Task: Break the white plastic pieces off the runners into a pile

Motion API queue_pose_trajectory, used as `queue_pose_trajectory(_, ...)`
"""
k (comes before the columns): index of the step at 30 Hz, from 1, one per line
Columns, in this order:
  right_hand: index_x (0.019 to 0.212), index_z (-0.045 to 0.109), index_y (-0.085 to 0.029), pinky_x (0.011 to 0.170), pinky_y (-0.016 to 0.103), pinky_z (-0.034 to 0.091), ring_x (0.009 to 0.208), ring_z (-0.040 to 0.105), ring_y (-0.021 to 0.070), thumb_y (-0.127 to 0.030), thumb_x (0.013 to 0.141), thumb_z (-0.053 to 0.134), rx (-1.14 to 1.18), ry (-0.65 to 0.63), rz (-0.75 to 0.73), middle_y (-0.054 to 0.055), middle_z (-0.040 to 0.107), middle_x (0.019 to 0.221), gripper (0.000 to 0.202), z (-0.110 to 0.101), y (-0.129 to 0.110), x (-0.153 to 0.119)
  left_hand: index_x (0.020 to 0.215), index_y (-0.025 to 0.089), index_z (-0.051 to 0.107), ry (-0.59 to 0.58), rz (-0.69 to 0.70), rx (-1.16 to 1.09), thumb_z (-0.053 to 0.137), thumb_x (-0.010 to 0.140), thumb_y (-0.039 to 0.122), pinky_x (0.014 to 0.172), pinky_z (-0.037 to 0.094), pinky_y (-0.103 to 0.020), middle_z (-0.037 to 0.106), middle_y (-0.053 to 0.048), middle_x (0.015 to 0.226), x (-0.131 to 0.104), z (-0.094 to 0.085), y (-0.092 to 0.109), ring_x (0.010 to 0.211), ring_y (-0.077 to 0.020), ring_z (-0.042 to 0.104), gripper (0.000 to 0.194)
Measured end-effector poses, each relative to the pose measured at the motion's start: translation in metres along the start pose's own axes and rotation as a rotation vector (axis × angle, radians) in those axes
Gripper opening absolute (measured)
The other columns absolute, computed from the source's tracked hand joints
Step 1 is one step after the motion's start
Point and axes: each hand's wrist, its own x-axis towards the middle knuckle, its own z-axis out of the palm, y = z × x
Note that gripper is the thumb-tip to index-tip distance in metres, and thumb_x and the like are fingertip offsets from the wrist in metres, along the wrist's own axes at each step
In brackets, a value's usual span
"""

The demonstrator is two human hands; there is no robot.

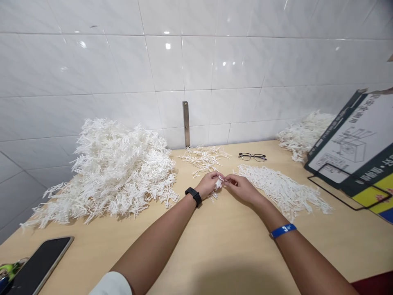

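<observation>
My left hand (209,184), with a black band at its wrist, is closed on a small bunch of white branching plastic pieces (219,183). Fingers of my right hand (241,187) pinch at the right side of that bunch; what lies between their tips is too small to make out. Left of my hands rises a large tangled heap of the same white pieces (119,172). A flatter, more ordered pile of white pieces (276,186) lies just right of my right hand. Behind my hands is a loose scatter of cream-coloured pieces (204,157).
Black-framed glasses (252,157) lie toward the wall. A printed carton (353,151) leans at the right, by a black wire frame (346,196) and another white heap (307,131). A phone (43,262) and keys (10,270) sit front left. A metal strip (186,123) stands against the tiled wall.
</observation>
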Motion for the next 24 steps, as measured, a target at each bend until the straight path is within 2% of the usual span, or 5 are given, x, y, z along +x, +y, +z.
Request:
queue_pose_trajectory(3, 0.076, 0.066, -0.020, 0.066, 0.028, 0.039, 0.072, 0.057, 0.0174, -0.037, 0.086, 0.051, -0.042, 0.040, 0.008, 0.001, 0.066, 0.073, 0.025, -0.003, 0.001, 0.000, 0.087, 0.013, 0.062, 0.015, 0.015, 0.054, 0.061, 0.079, 0.018, 0.050, 0.039, -0.019, 0.056, 0.002, 0.064, 0.000, 0.000, 0.000, 0.050, -0.0064, 0.050, 0.009)
queue_pose_trajectory(9, 0.074, 0.067, -0.020, 0.068, 0.028, 0.040, 0.074, 0.059, 0.0190, -0.033, 0.083, 0.050, -0.117, 0.171, 0.088, 0.002, 0.068, 0.074, 0.023, -0.009, 0.008, 0.003, 0.094, 0.013, 0.063, 0.027, 0.064, 0.078, 0.064, 0.078, 0.011, 0.060, 0.046, -0.020, 0.063, -0.002, 0.079, 0.001, 0.000, -0.004, 0.064, -0.0078, 0.057, 0.016)
queue_pose_trajectory(13, 0.073, 0.068, -0.021, 0.069, 0.029, 0.040, 0.076, 0.060, 0.0204, -0.034, 0.082, 0.051, -0.156, 0.194, 0.122, 0.003, 0.070, 0.076, 0.023, -0.010, 0.012, 0.004, 0.097, 0.013, 0.061, 0.088, 0.043, 0.012, 0.069, 0.074, 0.006, 0.070, 0.050, -0.024, 0.065, -0.005, 0.086, 0.002, 0.001, -0.005, 0.074, -0.0113, 0.063, 0.025)
queue_pose_trajectory(19, 0.075, 0.068, -0.021, 0.069, 0.030, 0.040, 0.075, 0.059, 0.0202, -0.035, 0.083, 0.050, -0.176, 0.123, 0.115, 0.002, 0.069, 0.075, 0.024, -0.012, 0.016, 0.004, 0.090, 0.011, 0.062, 0.158, 0.034, -0.060, 0.074, 0.070, 0.003, 0.074, 0.051, -0.026, 0.065, -0.004, 0.081, 0.003, 0.002, -0.004, 0.074, -0.0118, 0.064, 0.025)
queue_pose_trajectory(24, 0.074, 0.068, -0.020, 0.071, 0.030, 0.040, 0.076, 0.059, 0.0198, -0.034, 0.084, 0.051, -0.157, -0.046, 0.069, 0.003, 0.069, 0.078, 0.024, -0.015, 0.017, 0.001, 0.090, 0.011, 0.062, 0.159, 0.038, -0.095, 0.073, 0.072, 0.005, 0.070, 0.050, -0.025, 0.064, -0.002, 0.075, 0.001, 0.003, -0.002, 0.070, -0.0115, 0.064, 0.022)
